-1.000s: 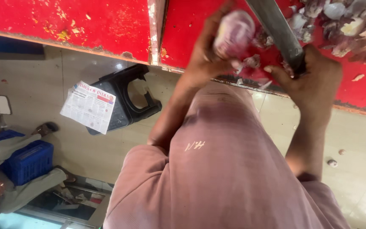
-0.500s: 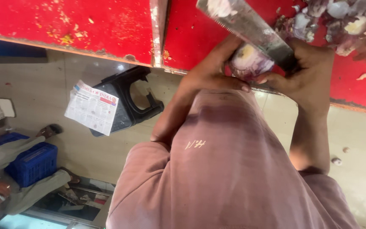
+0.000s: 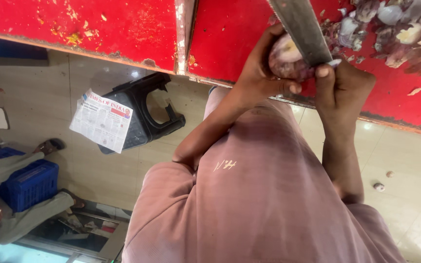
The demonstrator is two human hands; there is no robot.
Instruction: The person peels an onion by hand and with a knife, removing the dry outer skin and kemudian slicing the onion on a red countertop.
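My left hand (image 3: 261, 73) grips a partly peeled purple onion (image 3: 286, 56) over the front edge of a red table (image 3: 123, 29). My right hand (image 3: 342, 80) is closed on the handle of a large grey knife (image 3: 300, 27). Its blade rests against the onion's right side, and my right thumb presses up near the onion. A heap of onion skins and cut pieces (image 3: 395, 27) lies on the table just right of the blade. My pink shirt fills the lower middle of the view.
A black plastic stool (image 3: 149, 114) with a folded newspaper (image 3: 103, 119) on it stands on the tiled floor. A blue crate (image 3: 28, 185) and another person's grey-trousered legs (image 3: 20, 221) are at the lower left. Small scraps (image 3: 378, 186) lie on the floor at right.
My left hand has brought the onion down and right, closer to my right hand. The knife blade has swung and now lies against the onion.
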